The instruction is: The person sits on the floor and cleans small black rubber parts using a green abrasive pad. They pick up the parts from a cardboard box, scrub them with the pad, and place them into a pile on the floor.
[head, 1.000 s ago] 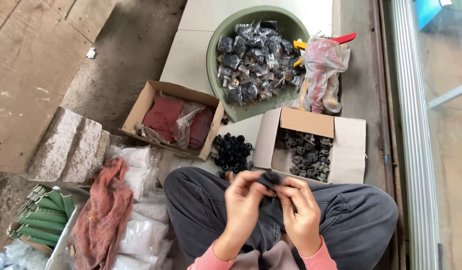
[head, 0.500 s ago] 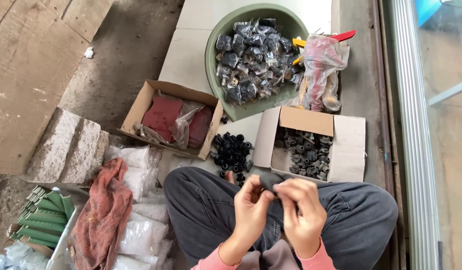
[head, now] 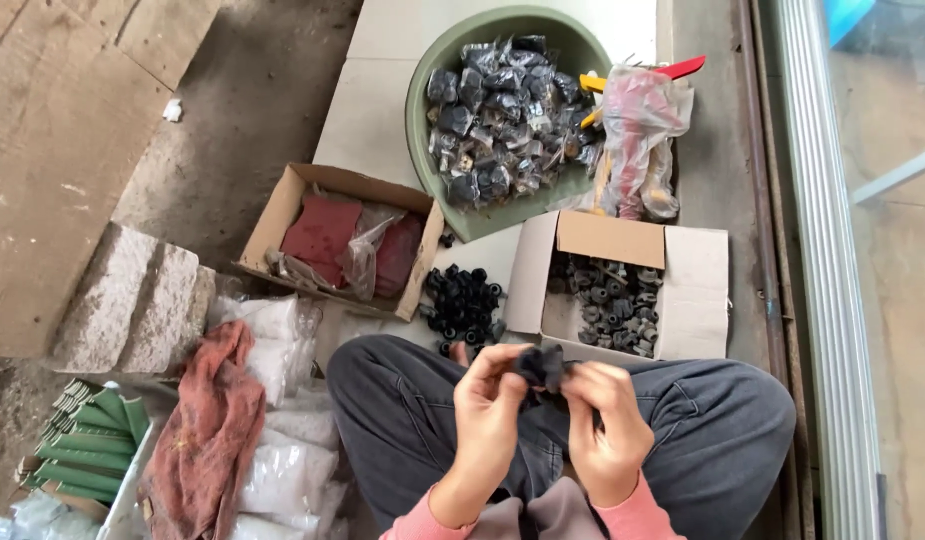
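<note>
Black and rubbery-looking, the small round part (head: 542,366) sits above the person's lap, between crossed legs in grey trousers (head: 712,430), pinched from both sides: the left hand (head: 490,400) presses thumb and fingers on its left edge, the right hand (head: 604,420) on its right. It seems a fitting or sorting step, with the piece being worked between the fingertips; the next move likely calls for a firm, steady pinch. Its long axis appears to run left to right between the hands, though which end faces where cannot be told. Just beyond lie a loose heap of black rings (head: 464,302), an open cardboard box of dark parts (head: 692,290) and a green basin of bagged pieces (head: 418,90).
</note>
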